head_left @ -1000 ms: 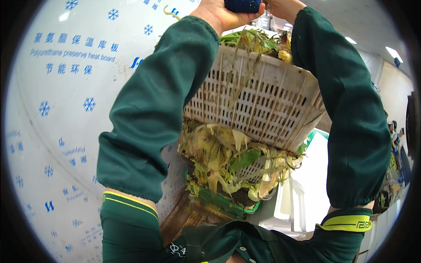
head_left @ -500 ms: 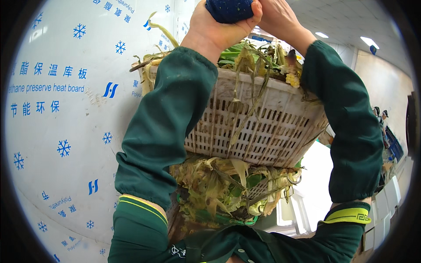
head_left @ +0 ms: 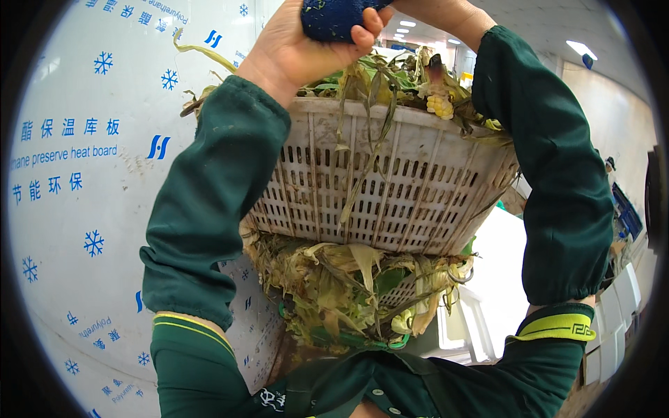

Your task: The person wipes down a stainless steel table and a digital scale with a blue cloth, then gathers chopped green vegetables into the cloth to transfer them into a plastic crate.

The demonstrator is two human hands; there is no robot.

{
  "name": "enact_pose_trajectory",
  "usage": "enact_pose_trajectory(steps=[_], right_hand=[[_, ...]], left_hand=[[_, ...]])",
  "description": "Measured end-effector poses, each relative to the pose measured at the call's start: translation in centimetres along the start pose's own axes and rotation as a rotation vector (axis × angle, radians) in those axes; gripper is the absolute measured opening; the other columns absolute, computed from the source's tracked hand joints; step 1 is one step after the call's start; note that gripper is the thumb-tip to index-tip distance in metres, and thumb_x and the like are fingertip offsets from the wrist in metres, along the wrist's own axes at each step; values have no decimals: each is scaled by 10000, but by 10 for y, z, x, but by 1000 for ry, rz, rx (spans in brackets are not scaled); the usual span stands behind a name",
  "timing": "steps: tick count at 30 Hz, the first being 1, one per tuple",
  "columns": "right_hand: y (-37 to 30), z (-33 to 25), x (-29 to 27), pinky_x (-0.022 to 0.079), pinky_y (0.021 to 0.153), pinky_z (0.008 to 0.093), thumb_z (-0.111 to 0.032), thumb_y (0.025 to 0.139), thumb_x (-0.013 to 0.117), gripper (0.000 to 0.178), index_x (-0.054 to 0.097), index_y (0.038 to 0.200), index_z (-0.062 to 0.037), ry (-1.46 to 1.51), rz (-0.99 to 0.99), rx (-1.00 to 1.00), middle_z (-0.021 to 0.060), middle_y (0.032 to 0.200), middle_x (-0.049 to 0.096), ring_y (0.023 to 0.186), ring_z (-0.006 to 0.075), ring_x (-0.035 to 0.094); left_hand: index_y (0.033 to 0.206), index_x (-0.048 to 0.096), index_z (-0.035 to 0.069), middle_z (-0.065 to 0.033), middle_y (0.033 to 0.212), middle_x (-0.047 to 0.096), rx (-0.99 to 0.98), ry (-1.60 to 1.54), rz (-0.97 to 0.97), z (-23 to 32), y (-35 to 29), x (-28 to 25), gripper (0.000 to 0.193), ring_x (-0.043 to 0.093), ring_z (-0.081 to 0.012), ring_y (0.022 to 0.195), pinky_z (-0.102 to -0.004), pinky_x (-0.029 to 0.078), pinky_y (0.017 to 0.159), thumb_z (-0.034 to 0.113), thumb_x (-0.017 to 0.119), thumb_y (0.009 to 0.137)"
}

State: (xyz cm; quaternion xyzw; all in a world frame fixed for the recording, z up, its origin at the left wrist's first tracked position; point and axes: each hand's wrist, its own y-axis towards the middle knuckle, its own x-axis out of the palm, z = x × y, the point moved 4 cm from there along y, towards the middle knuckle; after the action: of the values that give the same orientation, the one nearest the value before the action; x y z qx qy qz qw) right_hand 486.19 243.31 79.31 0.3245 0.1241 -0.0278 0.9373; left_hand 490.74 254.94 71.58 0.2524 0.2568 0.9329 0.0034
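Observation:
My left hand is raised at the top of the view, its fingers closed around a dark blue, cloth-like object. My right hand reaches in to the same spot; only its wrist shows, as the picture's top edge cuts off the fingers. Both forearms wear dark green sleeves. Between them sits a white slotted plastic basket, heaped with green and yellowed corn husks and a small corn cob. It rests on a lower basket of wilted husks with a green rim.
A white insulated wall panel with blue snowflake marks and print fills the left side, close to my left arm. White boxes or furniture stand at the lower right. Ceiling lights and a pale far wall show at the upper right.
Both hands and the blue object have come lower and further into view above the basket. The top basket now shows more of its front wall and sits lower in the picture.

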Motion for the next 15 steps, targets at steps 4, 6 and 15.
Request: enact_pose_trajectory(steps=[4,6,15], right_hand=[[4,-8,3,482,782,397,15,741,585,509,465,1225,-85,351,105,61,190,960,614,968,351,589],[3,-1,3,475,797,405,14,737,584,495,474,1210,-82,322,53,26,190,964,615,964,359,587],[-11,22,30,487,652,414,-98,771,560,123,508,877,-62,18,-248,82,152,775,633,781,334,630]], left_hand=[[1110,474,22,-141,913,529,31,221,137,23,-6,-1,456,548,-224,725,-283,467,551,422,529,899],[1072,492,51,-122,891,553,0,338,174,33,0,-4,410,570,-241,734,-346,503,588,423,529,902],[989,542,-4,-59,682,536,-42,1553,349,45,37,-14,405,558,-131,534,-224,446,419,328,682,803]])
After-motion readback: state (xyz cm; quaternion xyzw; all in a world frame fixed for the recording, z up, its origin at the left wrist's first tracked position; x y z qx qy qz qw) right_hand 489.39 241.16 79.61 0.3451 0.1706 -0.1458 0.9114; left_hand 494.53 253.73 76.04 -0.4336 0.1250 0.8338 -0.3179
